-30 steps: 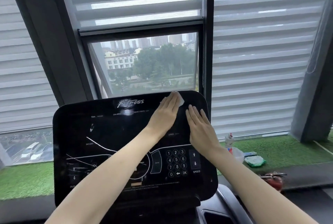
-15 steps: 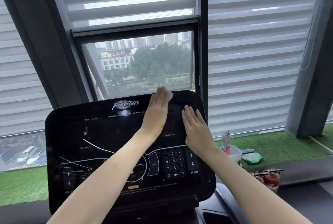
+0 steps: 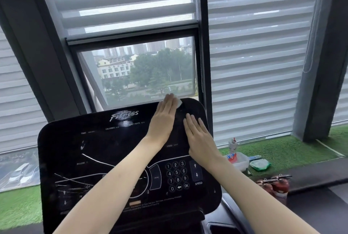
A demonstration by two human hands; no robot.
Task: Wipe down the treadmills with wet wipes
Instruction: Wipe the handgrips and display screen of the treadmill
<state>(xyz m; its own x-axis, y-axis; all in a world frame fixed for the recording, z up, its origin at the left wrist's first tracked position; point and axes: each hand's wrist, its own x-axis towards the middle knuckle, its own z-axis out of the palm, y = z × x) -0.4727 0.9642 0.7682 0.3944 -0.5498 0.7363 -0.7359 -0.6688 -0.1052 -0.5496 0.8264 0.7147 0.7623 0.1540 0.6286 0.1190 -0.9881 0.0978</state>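
Treadmill console [image 3: 105, 150]: glossy black panel, rounded corners, tilted back, lower centre of frame. White "Fitness" logo at top; number keypad and SPEED arrows lower right. Wet wipe [image 3: 178, 102]: small, white, at console's top edge right of centre, mostly hidden under flat left hand [image 3: 162, 118]; one corner shows.
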